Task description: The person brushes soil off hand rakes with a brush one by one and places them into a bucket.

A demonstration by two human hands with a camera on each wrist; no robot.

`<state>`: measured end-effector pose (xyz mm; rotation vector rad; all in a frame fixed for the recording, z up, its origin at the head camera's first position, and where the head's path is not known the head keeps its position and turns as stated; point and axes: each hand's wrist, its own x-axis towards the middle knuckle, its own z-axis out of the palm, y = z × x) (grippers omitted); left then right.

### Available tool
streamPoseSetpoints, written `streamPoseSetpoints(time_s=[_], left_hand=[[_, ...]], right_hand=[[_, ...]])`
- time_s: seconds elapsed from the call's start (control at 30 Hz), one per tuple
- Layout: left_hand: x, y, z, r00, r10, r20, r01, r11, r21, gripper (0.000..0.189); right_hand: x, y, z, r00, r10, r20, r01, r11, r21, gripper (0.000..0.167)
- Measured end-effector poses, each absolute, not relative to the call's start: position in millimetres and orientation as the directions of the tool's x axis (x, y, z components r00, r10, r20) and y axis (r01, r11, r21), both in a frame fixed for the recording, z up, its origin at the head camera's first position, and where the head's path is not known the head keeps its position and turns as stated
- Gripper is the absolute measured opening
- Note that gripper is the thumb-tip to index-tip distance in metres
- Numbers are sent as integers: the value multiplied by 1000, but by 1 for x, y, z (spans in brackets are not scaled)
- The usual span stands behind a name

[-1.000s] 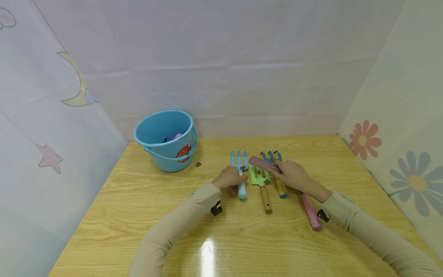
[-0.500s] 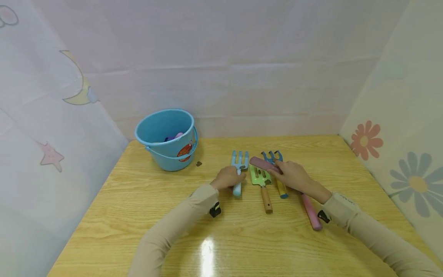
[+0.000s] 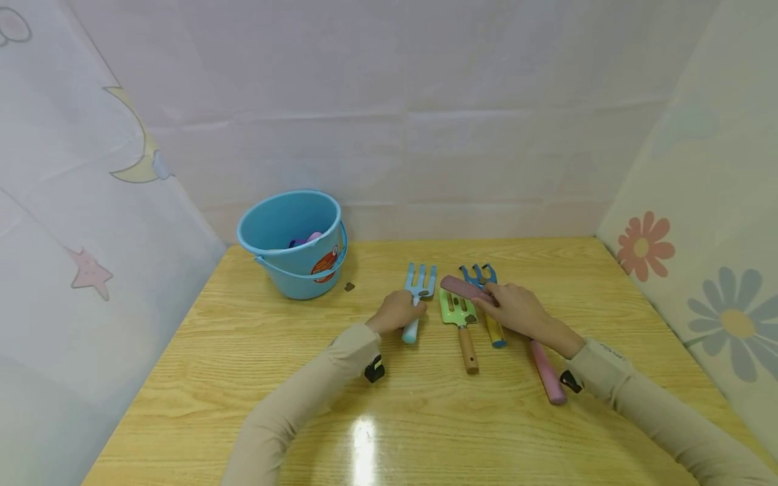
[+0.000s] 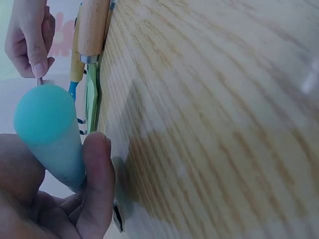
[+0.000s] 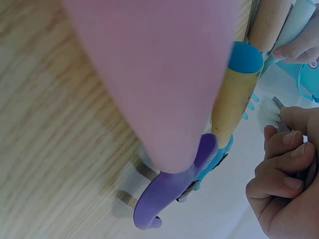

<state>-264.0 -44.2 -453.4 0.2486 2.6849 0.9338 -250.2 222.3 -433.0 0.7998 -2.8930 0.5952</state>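
My left hand [image 3: 396,312] grips the pale blue handle of a hand fork [image 3: 415,292], its tines pointing away from me. In the left wrist view the handle's teal end [image 4: 46,115] shows between thumb and fingers. My right hand [image 3: 515,312] holds a brush with a dull pink back [image 3: 460,287]. White bristles [image 5: 270,113] point down in the right wrist view. Beneath the brush lies a green slotted trowel [image 3: 450,316] with a wooden handle. Small dark brown bits are on the fork and trowel.
A blue rake with a yellow handle [image 3: 495,332] and a pink-handled tool [image 3: 548,375] with a purple head [image 5: 167,196] lie near the right hand. A light blue bucket [image 3: 298,273] with purple and pink things inside stands back left. A brown bit [image 3: 349,287] lies beside it.
My left hand has shifted slightly left, and the fork's handle end has swung left with it. The right hand and brush have barely moved.
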Motion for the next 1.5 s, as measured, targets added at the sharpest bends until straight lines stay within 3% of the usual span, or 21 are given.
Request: streamPoseSetpoints(time_s=[0.83,1.5], left_hand=[[-259,-66,-445,-956,261,-137,98,719,688,26],[-257,-75,-445,-944,323,-74,164,649,743,32]], right_hand=[[-250,223,-428,-853,-490,183,-522,782,-342,30],[-253,227,-423,-850,-512,126,-521,777,-355,30]])
